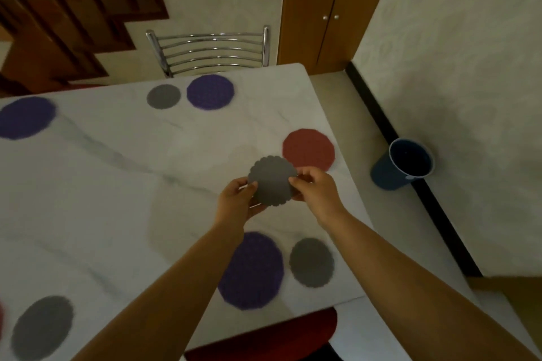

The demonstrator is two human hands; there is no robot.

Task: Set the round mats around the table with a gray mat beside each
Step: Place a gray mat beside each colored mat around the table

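Both hands hold a scalloped gray mat [272, 182] above the white marble table [102, 184]. My left hand [239, 201] grips its left edge, my right hand [315, 187] its right edge. A red round mat [309, 148] lies just beyond, near the right table edge, with no gray mat beside it. At the far edge a purple round mat [210, 92] has a gray mat [163, 96] on its left. Near me a purple round mat [252, 269] has a gray mat [311, 262] on its right. Another purple mat [26, 117] lies far left, and a gray mat [42, 327] near left.
A chrome chair back [209, 50] stands behind the far table edge, and a red chair seat [281, 331] shows below the near edge. A blue bucket [403, 164] sits on the floor by the right wall. A wooden cupboard [319, 6] and stairs [73, 9] are at the back.
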